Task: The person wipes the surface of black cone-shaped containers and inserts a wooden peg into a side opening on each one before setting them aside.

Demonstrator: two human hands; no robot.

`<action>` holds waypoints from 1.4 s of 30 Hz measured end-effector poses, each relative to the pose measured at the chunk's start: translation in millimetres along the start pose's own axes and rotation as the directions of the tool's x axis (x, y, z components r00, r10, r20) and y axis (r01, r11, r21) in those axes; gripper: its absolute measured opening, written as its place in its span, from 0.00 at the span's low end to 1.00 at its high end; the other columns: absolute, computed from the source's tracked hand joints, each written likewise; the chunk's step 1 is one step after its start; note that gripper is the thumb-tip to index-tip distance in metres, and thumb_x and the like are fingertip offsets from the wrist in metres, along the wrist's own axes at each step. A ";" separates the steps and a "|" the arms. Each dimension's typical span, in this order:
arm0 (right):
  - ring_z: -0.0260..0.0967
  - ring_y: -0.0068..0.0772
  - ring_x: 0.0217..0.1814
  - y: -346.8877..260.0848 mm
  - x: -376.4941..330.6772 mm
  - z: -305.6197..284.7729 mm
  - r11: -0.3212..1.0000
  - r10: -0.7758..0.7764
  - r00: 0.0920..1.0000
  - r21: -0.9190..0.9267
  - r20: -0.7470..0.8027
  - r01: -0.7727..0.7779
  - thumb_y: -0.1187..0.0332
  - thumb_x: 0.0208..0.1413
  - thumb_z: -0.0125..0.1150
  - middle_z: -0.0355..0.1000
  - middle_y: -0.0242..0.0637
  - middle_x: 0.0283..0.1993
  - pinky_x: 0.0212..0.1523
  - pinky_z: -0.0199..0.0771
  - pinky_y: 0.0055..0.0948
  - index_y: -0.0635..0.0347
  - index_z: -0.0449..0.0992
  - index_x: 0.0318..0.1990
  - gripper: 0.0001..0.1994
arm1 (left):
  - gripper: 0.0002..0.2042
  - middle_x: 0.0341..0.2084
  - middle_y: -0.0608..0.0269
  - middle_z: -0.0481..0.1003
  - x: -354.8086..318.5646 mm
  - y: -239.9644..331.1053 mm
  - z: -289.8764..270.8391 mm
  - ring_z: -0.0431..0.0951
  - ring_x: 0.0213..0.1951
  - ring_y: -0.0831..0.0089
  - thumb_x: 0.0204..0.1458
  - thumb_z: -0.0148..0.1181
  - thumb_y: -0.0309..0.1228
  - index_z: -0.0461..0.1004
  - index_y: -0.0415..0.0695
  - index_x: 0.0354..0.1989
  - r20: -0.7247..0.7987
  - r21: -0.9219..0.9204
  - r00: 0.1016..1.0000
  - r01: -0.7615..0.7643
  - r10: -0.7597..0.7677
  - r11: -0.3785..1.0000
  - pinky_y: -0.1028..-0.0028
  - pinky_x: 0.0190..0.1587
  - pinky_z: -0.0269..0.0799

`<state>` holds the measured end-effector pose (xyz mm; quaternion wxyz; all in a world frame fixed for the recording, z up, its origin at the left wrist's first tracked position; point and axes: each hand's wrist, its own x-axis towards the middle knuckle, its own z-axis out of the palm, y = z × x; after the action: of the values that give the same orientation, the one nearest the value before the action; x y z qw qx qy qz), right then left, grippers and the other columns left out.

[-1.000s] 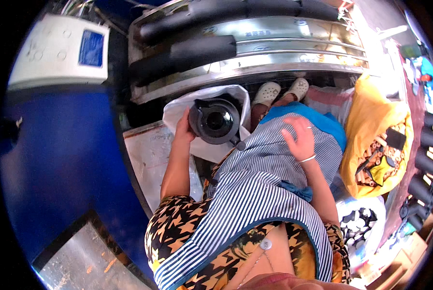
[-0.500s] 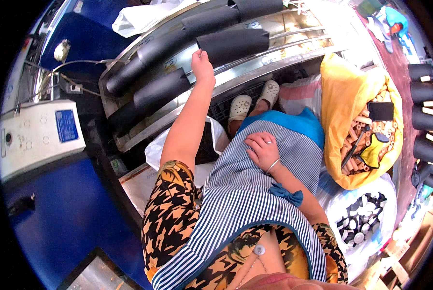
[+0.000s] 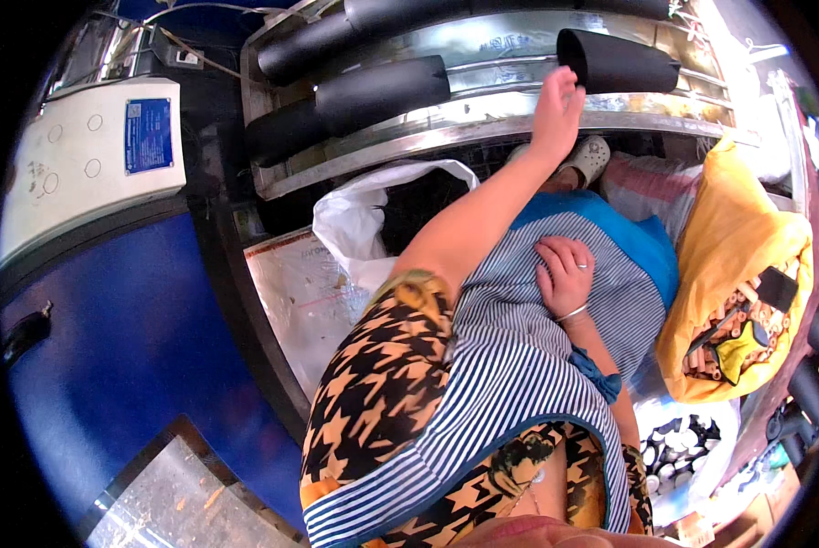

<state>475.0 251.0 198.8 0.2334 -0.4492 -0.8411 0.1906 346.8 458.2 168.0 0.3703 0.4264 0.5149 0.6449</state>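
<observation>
My left hand [image 3: 558, 117] reaches out to the near open end of a black tube-like sleeve [image 3: 630, 64], which lies on metal rails. Its fingers are stretched and a little apart at the sleeve's rim; whether they touch it I cannot tell. To the left on the same rails lies another black sleeve [image 3: 382, 91], with a gap between the two. A farther row of black sleeves [image 3: 309, 46] runs along the back. My right hand [image 3: 566, 272] rests flat on the striped apron [image 3: 510, 320] in my lap, holding nothing.
A yellow sack [image 3: 702, 292] of small tan tubes stands at the right, a dark flat object on top. Below it is a bag of black and white caps [image 3: 679, 452]. A white control box [image 3: 89, 155] and blue cabinet [image 3: 135, 338] are on the left.
The view has swung left. My left hand and the near sleeve have moved right along the rails, widening the gap to its neighbour. The left fingers have loosened from a pinch.
</observation>
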 end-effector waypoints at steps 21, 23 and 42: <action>0.67 0.38 0.56 -24.7 1.9 2.8 0.996 -0.031 0.998 -0.087 0.062 0.037 0.69 0.43 0.59 0.72 0.33 0.52 0.60 0.59 0.44 0.54 0.77 0.45 0.18 | 0.18 0.60 0.51 0.66 -204.7 -106.3 -261.5 0.74 0.54 0.50 0.58 0.46 0.34 0.74 0.47 0.55 0.207 0.969 0.363 0.052 -0.908 0.242 0.57 0.53 0.72; 0.67 0.38 0.56 -26.0 -1.6 0.7 0.995 -0.023 0.998 -0.099 0.054 0.028 0.70 0.42 0.59 0.72 0.33 0.52 0.60 0.59 0.44 0.54 0.77 0.46 0.19 | 0.19 0.62 0.48 0.64 -201.7 -110.0 -248.5 0.74 0.55 0.50 0.58 0.46 0.34 0.73 0.47 0.56 0.226 0.974 0.282 -0.048 -0.932 0.222 0.57 0.54 0.72; 0.68 0.41 0.55 -39.6 -11.0 -18.6 0.988 -0.071 0.997 -0.135 0.028 0.074 0.66 0.47 0.55 0.73 0.37 0.52 0.60 0.59 0.47 0.58 0.77 0.46 0.18 | 0.09 0.39 0.54 0.79 -218.7 -115.8 -320.7 0.80 0.42 0.70 0.57 0.56 0.21 0.65 0.42 0.43 -0.146 0.203 0.820 0.572 -0.554 0.794 0.74 0.43 0.74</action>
<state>464.4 223.0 232.5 0.1993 -0.4310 -0.8705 0.1292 131.8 168.6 -16.4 0.4708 0.2692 0.7061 0.4553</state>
